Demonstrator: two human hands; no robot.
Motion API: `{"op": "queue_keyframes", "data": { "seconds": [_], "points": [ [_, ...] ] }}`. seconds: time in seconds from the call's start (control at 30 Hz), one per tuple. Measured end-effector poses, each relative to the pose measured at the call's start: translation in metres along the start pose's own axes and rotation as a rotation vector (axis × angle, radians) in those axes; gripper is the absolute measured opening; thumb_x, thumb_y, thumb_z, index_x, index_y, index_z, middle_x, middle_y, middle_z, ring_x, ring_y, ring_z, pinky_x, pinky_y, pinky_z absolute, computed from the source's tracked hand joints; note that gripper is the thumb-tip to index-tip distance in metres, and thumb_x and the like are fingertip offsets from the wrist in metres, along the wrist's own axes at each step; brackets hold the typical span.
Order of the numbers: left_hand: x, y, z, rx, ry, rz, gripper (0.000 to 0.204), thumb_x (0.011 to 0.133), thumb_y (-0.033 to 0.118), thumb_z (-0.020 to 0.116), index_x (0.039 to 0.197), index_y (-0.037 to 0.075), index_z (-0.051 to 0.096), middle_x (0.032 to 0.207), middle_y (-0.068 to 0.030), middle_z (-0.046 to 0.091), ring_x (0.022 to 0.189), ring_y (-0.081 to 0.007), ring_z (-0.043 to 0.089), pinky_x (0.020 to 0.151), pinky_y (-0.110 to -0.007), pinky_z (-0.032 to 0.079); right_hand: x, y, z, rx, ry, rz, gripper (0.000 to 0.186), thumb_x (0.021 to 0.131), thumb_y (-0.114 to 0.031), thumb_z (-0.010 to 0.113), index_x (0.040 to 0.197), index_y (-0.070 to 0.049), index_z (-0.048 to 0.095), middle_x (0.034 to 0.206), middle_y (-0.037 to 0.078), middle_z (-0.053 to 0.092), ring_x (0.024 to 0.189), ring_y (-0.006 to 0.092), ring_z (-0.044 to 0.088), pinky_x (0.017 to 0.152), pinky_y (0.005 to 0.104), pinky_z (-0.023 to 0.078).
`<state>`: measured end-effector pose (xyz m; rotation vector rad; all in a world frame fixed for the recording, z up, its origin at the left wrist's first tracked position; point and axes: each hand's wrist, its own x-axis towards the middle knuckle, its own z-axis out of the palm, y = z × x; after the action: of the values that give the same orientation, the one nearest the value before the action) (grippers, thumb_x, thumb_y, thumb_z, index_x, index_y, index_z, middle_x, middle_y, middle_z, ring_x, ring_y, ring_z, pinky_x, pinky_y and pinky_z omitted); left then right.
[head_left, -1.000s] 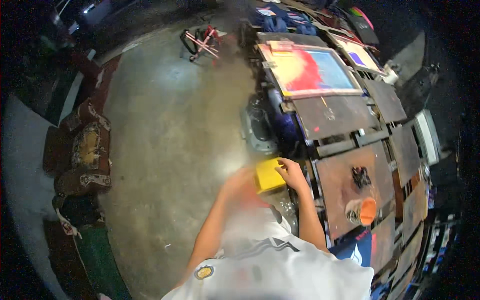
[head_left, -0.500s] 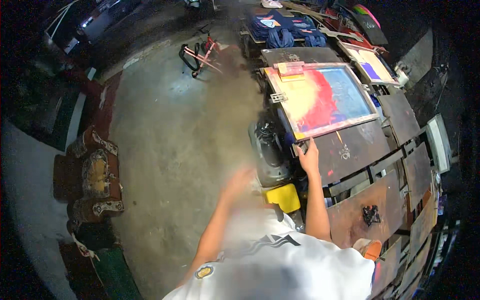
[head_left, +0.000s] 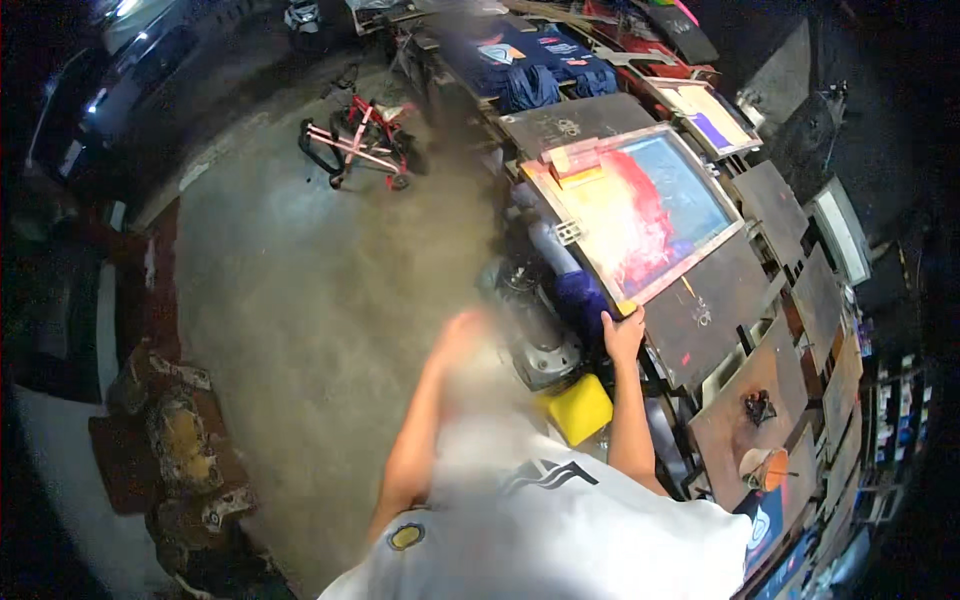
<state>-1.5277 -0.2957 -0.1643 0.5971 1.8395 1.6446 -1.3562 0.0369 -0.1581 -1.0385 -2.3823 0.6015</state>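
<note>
Light is uneven: the concrete floor (head_left: 300, 290) at the middle is washed pale, while the rim falls to near black all round, deepest from six through nine o'clock and at three. The colourful screen (head_left: 640, 210) at one o'clock is the brightest, clearest patch. The left hand (head_left: 465, 330) is smeared by motion blur; the right hand (head_left: 622, 335) is sharper. Straight frame edges bow toward the rim, and the whole picture is soft and grainy.
</note>
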Motion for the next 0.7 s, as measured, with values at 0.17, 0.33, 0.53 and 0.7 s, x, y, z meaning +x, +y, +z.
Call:
{"op": "queue_keyframes", "data": {
  "seconds": [0.17, 0.33, 0.53, 0.7],
  "points": [
    [0.034, -0.014, -0.072, -0.065, 0.075, -0.127, 0.031, 0.097, 0.019, 0.059, 0.121, -0.001, 0.06, 0.102, -0.0065, 0.067, 0.088, -0.0132, 0.062, 0.081, -0.027, 0.051, -0.008, -0.025, 0.021, -0.264, 0.074, 0.204, 0.11, 0.073, -0.042, 0.081, 0.15, 0.002, 0.016, 0.123, 0.04, 0.044, 0.112, 0.0518, 0.051, 0.1, 0.0493, 0.042],
    [0.066, -0.063, -0.069, -0.186, 0.007, -0.08, 0.029, 0.098, 0.018, 0.057, 0.119, -0.002, 0.06, 0.1, -0.0058, 0.067, 0.083, -0.0129, 0.062, 0.078, -0.027, 0.051, 0.001, -0.031, 0.014, -0.288, 0.037, 0.225, 0.12, 0.069, -0.044, 0.084, 0.154, -0.005, 0.01, 0.126, 0.039, 0.041, 0.112, 0.0513, 0.051, 0.1, 0.0474, 0.044],
    [0.118, -0.032, -0.063, -0.162, -0.208, -0.119, 0.033, 0.099, 0.025, 0.057, 0.122, 0.001, 0.059, 0.104, -0.0065, 0.068, 0.085, -0.0115, 0.063, 0.073, -0.024, 0.048, 0.005, -0.029, 0.014, -0.142, -0.088, 0.345, 0.115, 0.073, -0.047, 0.079, 0.156, -0.009, 0.009, 0.139, 0.037, 0.038, 0.126, 0.0496, 0.044, 0.105, 0.0485, 0.039],
    [0.135, 0.012, -0.073, -0.136, -0.286, -0.129, 0.035, 0.099, 0.03, 0.057, 0.123, 0.004, 0.06, 0.108, -0.0063, 0.069, 0.089, -0.0113, 0.064, 0.071, -0.023, 0.045, 0.01, -0.033, 0.015, -0.178, -0.146, 0.436, 0.116, 0.071, -0.052, 0.078, 0.156, -0.01, 0.011, 0.14, 0.036, 0.039, 0.125, 0.0481, 0.048, 0.103, 0.0469, 0.043]
  ]
}}
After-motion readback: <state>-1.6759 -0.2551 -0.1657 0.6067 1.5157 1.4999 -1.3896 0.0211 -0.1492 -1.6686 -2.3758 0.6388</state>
